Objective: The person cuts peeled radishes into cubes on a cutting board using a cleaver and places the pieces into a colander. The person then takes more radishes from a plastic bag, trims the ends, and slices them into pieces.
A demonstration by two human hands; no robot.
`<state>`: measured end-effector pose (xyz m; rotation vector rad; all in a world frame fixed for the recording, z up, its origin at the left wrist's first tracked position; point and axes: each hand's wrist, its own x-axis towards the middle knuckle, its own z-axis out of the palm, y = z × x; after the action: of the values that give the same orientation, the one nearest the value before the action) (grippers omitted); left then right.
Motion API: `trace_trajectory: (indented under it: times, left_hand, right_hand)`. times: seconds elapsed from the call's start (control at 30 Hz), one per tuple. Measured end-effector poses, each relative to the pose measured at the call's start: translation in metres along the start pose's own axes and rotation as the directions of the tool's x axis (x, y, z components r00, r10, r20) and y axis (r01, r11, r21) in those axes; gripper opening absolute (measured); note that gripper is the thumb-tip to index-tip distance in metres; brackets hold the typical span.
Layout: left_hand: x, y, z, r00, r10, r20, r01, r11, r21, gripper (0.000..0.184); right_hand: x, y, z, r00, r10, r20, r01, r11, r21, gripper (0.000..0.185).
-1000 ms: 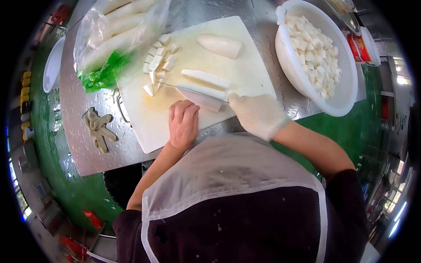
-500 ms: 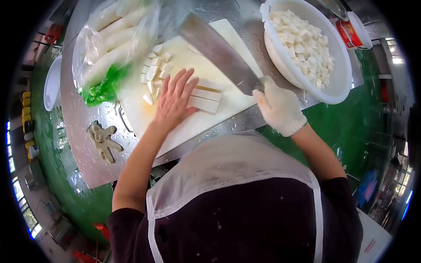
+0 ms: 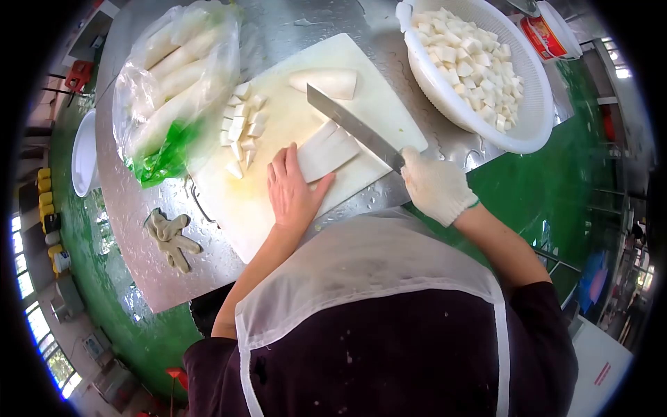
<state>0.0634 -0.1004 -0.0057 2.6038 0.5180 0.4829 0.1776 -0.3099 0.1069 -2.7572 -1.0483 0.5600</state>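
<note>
My bare left hand (image 3: 292, 189) rests on the cutting board (image 3: 271, 76), its fingers against the left end of a group of long white slabs (image 3: 326, 149), thumb spread along their near side. In my gloved right hand (image 3: 438, 184) is the handle of a cleaver (image 3: 354, 126), its blade slanting up and left above the right part of the slabs. Small white cubes (image 3: 238, 124) and a few wedges lie left of the slabs. A larger peeled white piece (image 3: 326, 82) lies farther back on the board, partly behind the blade tip.
A plastic bag (image 3: 177, 76) of whole white radishes stands at the back left. Below it a loose glove (image 3: 172, 240) lies on the metal table (image 3: 149, 278). A white basket (image 3: 511, 132) full of cubes is at the right, beside a red-labelled bucket (image 3: 545, 36).
The cleaver rose off the slabs, swung up to the right, then came back over them. My left hand went onto the slabs and now sits at their left end. The slabs have turned and lie together.
</note>
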Motion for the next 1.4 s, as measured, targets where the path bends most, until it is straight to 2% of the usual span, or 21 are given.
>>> trace_trajectory:
  times: [0.07,0.17,0.27,0.37,0.47,0.57,0.67,0.77,0.87,0.97,1.13,1.27,1.33,1.4]
  left_hand:
    - [-0.011,-0.018,0.007,0.993,0.108,-0.039,-0.111,0.991,-0.076,0.077]
    - [-0.015,-0.014,0.007,0.993,0.097,-0.064,-0.105,0.984,-0.145,0.071]
    - [-0.017,-0.014,0.007,0.994,0.098,-0.056,-0.105,0.986,-0.133,0.073]
    - [-0.02,-0.014,0.006,0.993,0.098,-0.063,-0.106,0.985,-0.134,0.073]
    - [-0.024,-0.011,0.006,0.996,0.032,-0.082,-0.048,0.979,-0.196,0.07]
    - [-0.029,-0.013,0.005,0.99,0.052,-0.129,-0.079,0.974,-0.213,0.066]
    - [-0.03,-0.017,0.009,0.992,0.039,-0.121,-0.065,0.974,-0.219,0.066]
    - [-0.03,-0.016,0.006,0.987,0.073,-0.14,-0.098,0.979,-0.181,0.065]
    - [-0.035,-0.014,0.002,0.993,-0.008,-0.115,-0.024,0.96,-0.278,0.062]
    - [-0.038,-0.015,0.001,0.995,-0.023,-0.095,-0.008,0.952,-0.305,0.06]
    - [-0.033,-0.017,0.008,0.991,0.007,-0.136,-0.043,0.964,-0.264,0.058]
    - [-0.045,-0.021,0.005,0.987,0.007,-0.162,-0.049,0.965,-0.257,0.054]
    - [-0.049,-0.019,0.001,0.992,-0.07,-0.106,0.029,0.938,-0.346,0.051]
    - [-0.047,-0.018,0.002,0.992,-0.085,-0.09,0.046,0.93,-0.365,0.049]
  right_hand:
    - [-0.006,-0.012,-0.019,0.998,0.02,-0.055,-0.019,1.0,0.02,0.017]
    - [-0.009,-0.029,-0.031,0.966,-0.039,-0.256,0.075,0.988,0.133,0.016]
    - [0.014,-0.006,0.018,0.988,-0.005,0.154,0.014,0.998,-0.057,0.015]
    - [0.023,-0.001,0.013,0.993,-0.056,0.107,0.067,0.992,-0.103,0.018]
    - [0.02,-0.016,-0.007,0.999,-0.045,0.029,0.047,0.997,-0.068,0.018]
    - [0.009,-0.035,-0.029,0.99,-0.069,-0.123,0.071,0.997,0.011,0.018]
    - [0.023,-0.015,0.027,0.99,-0.104,0.098,0.116,0.984,-0.136,0.017]
    - [0.033,-0.022,0.015,0.99,-0.113,0.081,0.12,0.988,-0.096,0.017]
    - [0.028,-0.028,0.0,0.995,-0.095,0.039,0.098,0.992,-0.082,0.017]
    - [0.01,-0.047,-0.03,0.995,-0.1,-0.028,0.1,0.995,0.025,0.017]
    - [0.034,-0.04,0.016,0.986,-0.122,0.114,0.135,0.984,-0.118,0.016]
    - [0.035,-0.052,-0.002,0.988,-0.123,0.096,0.13,0.989,-0.068,0.016]
    - [0.02,-0.062,-0.022,0.99,-0.117,0.08,0.12,0.992,-0.035,0.017]
    - [0.023,-0.06,-0.003,0.979,-0.118,0.166,0.134,0.987,-0.086,0.016]
